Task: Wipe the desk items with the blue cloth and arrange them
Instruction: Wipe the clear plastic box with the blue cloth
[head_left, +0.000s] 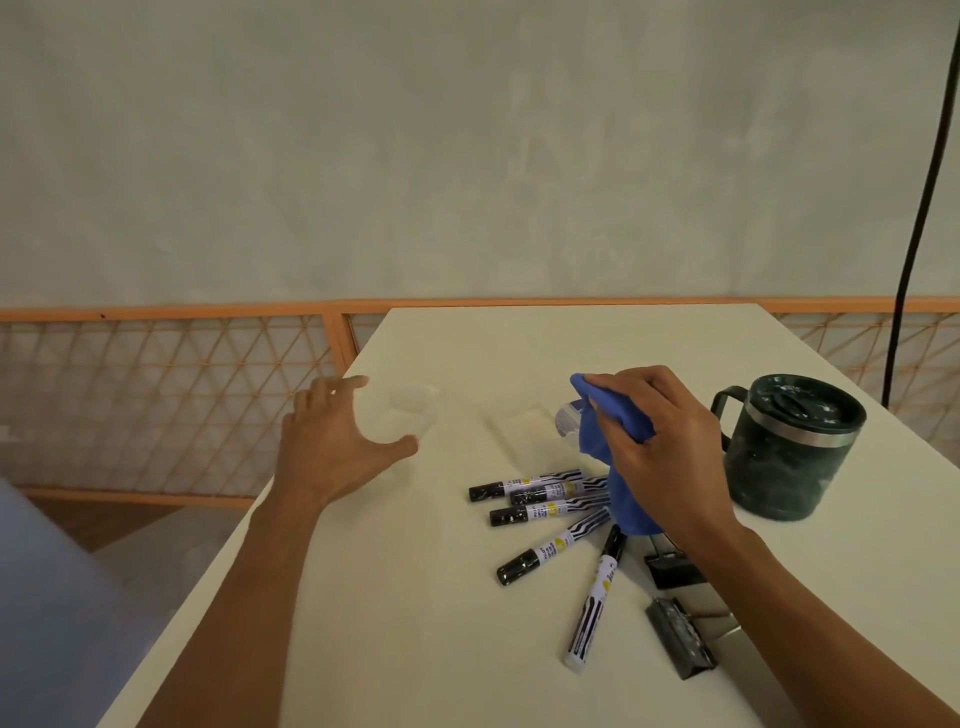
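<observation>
Your left hand (332, 447), open with fingers spread, hovers at the left edge of the tabletop (415, 623) beside a clear container (410, 410). The container is so faint against the white surface that its outline is hard to trace, and a misjudged reach could nudge it over that edge. A flat clear piece (519, 428) toward the middle is equally hard to read. Five markers (545, 514) fan out loose near the centre. The blue cloth (608, 441) is bunched in the grip of your right hand (665, 447), and its hanging tail could set a marker rolling. The cloth hides most of a small labelled object. Two binder clips (670, 569) lie partly under your right forearm. The dark mug (789, 457) stands toward the right edge, where a swinging elbow might tip it.
</observation>
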